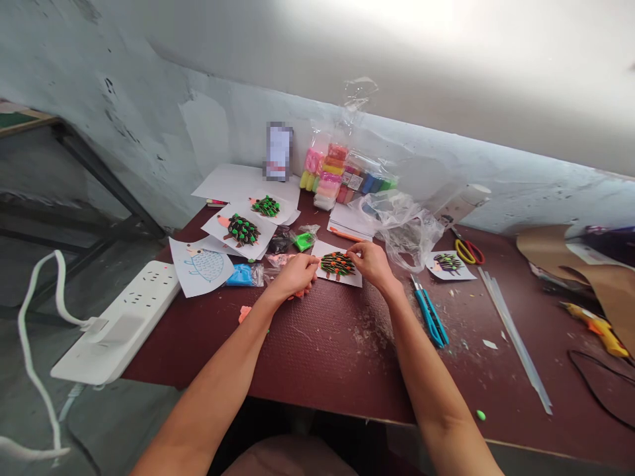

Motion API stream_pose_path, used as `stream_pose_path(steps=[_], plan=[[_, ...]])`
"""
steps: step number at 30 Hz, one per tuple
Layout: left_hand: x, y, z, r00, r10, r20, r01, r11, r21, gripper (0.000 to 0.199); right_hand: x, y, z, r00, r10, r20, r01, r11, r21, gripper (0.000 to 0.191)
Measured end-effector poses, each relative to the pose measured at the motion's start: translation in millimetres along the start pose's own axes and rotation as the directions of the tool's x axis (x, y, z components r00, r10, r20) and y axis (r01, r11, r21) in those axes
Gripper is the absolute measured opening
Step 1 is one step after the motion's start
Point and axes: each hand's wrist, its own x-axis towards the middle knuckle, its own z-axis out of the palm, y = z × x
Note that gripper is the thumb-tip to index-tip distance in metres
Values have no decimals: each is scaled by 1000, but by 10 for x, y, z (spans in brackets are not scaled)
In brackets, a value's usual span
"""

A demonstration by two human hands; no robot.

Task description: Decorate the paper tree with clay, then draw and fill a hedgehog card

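In the head view a small white card (354, 279) lies in front of me, bearing a hedgehog figure (337, 264) with dark spikes, green strips and orange dots. My left hand (296, 274) is closed at the card's left edge. Salmon-orange modelling clay (297, 295) shows under its curled fingers. Over the right side of the hedgehog, my right hand (371, 263) has its thumb and fingertips pinched together; anything between them is too small to make out. Another lump of orange clay (245, 314) lies near my left forearm.
Hedgehog cards (241, 230), a hedgehog drawing (204, 268) and blue clay (241, 274) lie left. Clay packs (330, 175), a phone (278, 152) and a plastic bag (411, 228) are behind. On the right are a cutter knife (430, 314), scissors (469, 251), glue sticks (516, 340) and a glue gun (598, 327).
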Motion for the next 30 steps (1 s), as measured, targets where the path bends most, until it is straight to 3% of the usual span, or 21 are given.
stream_pose_path(steps=[11,20,30], plan=[[23,-47,14,1000,23,-2,-23,1000,2,36,-35,21,-14,999,3,-40,0,998,66,20],[18,-33,4,1000,15,5,-15,1000,-2,34,-47,-14,4,997,50,-57,-44,995,94,8],[25,-46,6,1000,19,10,-19,1000,18,33,-38,13,2,999,14,-48,-9,996,90,19]])
